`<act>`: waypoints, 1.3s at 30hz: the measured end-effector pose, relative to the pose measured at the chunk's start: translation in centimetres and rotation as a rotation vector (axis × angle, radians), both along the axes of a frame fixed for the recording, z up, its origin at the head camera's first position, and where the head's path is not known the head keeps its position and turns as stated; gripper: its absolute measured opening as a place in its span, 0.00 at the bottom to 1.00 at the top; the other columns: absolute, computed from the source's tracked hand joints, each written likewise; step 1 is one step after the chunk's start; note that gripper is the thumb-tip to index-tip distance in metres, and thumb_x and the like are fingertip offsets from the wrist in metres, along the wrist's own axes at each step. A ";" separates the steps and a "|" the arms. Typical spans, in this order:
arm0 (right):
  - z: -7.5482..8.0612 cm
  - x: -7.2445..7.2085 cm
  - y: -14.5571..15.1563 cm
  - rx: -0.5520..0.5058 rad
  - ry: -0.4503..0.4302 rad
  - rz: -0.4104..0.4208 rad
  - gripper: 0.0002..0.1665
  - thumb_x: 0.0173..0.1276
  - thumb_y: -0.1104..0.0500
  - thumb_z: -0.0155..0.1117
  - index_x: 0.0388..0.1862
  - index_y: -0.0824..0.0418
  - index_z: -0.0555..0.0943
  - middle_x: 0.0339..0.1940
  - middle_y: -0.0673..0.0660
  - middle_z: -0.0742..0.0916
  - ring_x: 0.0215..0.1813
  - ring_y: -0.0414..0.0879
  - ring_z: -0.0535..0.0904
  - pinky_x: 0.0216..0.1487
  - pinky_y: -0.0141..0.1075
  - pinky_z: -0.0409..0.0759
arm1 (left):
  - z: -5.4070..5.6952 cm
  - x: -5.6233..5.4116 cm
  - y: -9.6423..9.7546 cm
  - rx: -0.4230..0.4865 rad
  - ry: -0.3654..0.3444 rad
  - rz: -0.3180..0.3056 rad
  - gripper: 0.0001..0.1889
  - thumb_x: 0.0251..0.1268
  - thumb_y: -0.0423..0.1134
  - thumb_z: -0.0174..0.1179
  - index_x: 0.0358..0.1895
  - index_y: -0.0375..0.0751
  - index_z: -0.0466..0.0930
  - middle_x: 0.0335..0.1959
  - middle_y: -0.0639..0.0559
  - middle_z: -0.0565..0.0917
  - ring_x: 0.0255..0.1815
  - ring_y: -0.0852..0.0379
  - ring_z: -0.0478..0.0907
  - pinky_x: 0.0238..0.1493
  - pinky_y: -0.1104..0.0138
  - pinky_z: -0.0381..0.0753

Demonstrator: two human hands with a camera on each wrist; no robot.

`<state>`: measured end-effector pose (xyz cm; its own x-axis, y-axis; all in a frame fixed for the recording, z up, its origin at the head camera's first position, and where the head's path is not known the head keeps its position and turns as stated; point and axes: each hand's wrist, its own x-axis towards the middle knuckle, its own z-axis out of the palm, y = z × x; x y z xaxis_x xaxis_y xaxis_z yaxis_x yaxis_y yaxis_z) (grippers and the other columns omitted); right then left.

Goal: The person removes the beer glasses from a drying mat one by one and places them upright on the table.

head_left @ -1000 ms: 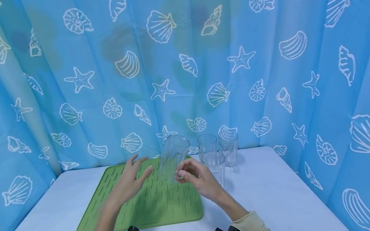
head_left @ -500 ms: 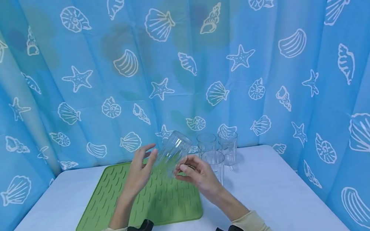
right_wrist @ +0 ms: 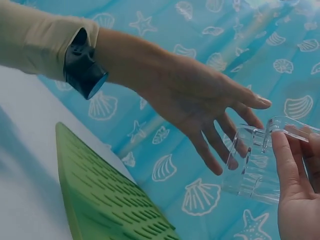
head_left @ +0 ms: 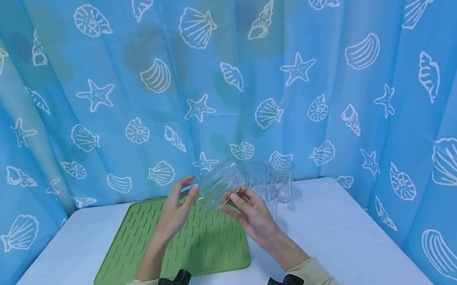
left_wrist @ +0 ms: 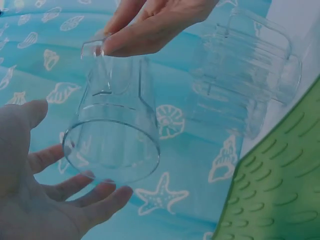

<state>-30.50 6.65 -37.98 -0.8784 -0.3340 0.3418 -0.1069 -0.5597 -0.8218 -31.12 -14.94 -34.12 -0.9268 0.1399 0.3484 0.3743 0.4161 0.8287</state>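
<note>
A clear glass mug (head_left: 220, 180) is tilted over in the air above the back of the green mat (head_left: 193, 247). My right hand (head_left: 256, 213) pinches its handle between thumb and fingers, as the left wrist view shows at the handle (left_wrist: 95, 50). My left hand (head_left: 177, 209) has its fingers spread and relaxed at the mug's left end. In the left wrist view, the fingertips (left_wrist: 117, 192) lie right by the mug's round edge (left_wrist: 111, 150). The right wrist view has the left palm (right_wrist: 185, 92) facing the mug (right_wrist: 255, 165).
Three more clear glass mugs stand grouped right of the mat: one at the back left (head_left: 255, 172), one at the back right (head_left: 283, 183), one in front (head_left: 270, 200). White cloth covers the table (head_left: 337, 242). A blue shell-patterned curtain (head_left: 223, 92) hangs behind.
The left hand has moved right and up, close to the mug. The mug has tipped further over toward its side, turned by the right hand, which keeps hold of the handle.
</note>
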 end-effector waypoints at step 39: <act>0.6 1.0 -0.5 0.427 0.117 -0.109 0.17 0.74 0.55 0.60 0.51 0.67 0.75 0.37 0.58 0.84 0.36 0.42 0.85 0.45 0.42 0.88 | 0.3 0.1 -0.4 0.049 0.090 0.120 0.36 0.62 0.58 0.64 0.71 0.54 0.64 0.65 0.45 0.73 0.62 0.42 0.77 0.57 0.50 0.82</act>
